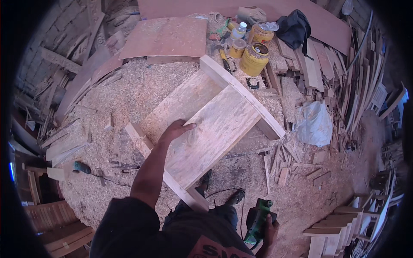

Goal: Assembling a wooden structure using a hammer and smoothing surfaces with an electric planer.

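A pale wooden frame (243, 95) lies tilted across the middle, with a broad board (219, 124) set between its two end rails. My left hand (174, 130) grips the upper left edge of this board, thumb on its face and the other fingers mostly hidden. At the lower right, beside my leg, my right hand (270, 230) is closed round a green handheld power tool, which looks like an electric planer (257, 221). The planer hangs apart from the frame, and its dark cord (241, 210) runs near my foot.
Yellow tubs (254, 60), a clear bottle (238, 31) and a black bag (294, 28) stand beyond the frame. A teal power tool (81, 167) lies at left. A white sack (315, 123) and wood offcuts (282, 176) lie right. Shavings (116, 103) cover much of the ground.
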A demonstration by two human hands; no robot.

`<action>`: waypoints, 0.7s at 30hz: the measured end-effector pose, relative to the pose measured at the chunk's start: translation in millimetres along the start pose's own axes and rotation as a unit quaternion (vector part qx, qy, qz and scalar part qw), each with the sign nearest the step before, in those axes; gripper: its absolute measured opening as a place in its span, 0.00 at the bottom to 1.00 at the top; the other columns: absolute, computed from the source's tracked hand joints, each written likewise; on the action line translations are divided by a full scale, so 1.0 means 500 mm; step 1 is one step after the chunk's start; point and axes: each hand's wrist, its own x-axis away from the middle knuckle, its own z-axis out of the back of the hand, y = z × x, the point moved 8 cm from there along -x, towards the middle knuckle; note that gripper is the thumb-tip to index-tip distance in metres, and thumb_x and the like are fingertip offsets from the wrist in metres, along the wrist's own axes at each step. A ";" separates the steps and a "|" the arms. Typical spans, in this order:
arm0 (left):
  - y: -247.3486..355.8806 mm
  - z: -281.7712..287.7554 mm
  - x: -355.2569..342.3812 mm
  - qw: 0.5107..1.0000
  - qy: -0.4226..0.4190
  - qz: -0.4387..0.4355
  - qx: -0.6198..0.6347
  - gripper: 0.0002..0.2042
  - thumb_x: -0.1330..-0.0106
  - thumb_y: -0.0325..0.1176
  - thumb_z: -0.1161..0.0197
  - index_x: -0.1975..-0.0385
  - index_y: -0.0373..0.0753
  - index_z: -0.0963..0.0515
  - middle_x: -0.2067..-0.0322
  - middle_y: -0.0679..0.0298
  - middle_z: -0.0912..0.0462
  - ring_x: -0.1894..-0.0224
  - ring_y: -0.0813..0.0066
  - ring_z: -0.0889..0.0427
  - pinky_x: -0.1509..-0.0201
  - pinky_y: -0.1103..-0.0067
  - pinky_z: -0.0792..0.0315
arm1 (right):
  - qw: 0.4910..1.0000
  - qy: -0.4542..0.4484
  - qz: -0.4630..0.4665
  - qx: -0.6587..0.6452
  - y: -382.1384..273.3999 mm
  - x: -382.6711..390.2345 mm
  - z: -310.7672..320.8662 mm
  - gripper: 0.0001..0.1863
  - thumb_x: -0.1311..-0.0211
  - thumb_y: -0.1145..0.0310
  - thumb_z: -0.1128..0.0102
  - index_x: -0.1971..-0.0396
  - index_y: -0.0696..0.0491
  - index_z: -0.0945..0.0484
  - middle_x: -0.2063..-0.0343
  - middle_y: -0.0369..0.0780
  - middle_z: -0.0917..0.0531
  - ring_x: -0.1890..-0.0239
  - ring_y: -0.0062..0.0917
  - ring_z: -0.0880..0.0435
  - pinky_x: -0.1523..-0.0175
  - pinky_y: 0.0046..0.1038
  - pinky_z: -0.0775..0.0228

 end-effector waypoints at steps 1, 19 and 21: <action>0.010 -0.021 0.009 0.998 -0.051 0.030 0.029 0.36 0.40 0.61 0.31 0.39 0.39 0.22 0.45 0.55 0.17 0.41 0.63 0.21 0.36 0.71 0.32 | 1.000 -0.004 0.001 -0.015 -0.001 0.016 -0.012 0.29 0.30 0.47 0.43 0.49 0.62 0.20 0.64 0.43 0.16 0.65 0.26 0.20 0.59 0.31 0.28; -0.104 -0.090 0.105 0.990 -0.004 0.036 0.140 0.38 0.40 0.64 0.33 0.35 0.44 0.26 0.45 0.54 0.17 0.40 0.64 0.21 0.35 0.73 0.33 | 0.997 -0.005 0.046 0.056 -0.190 0.065 -0.025 0.25 0.29 0.50 0.42 0.52 0.60 0.18 0.71 0.37 0.17 0.73 0.19 0.22 0.69 0.24 0.29; -0.125 -0.079 0.120 0.980 0.032 0.057 0.190 0.38 0.40 0.63 0.32 0.39 0.37 0.24 0.50 0.57 0.15 0.46 0.68 0.19 0.39 0.74 0.31 | 0.997 0.002 0.037 0.068 -0.182 0.050 -0.008 0.25 0.29 0.50 0.42 0.53 0.60 0.18 0.74 0.35 0.18 0.75 0.18 0.23 0.71 0.23 0.31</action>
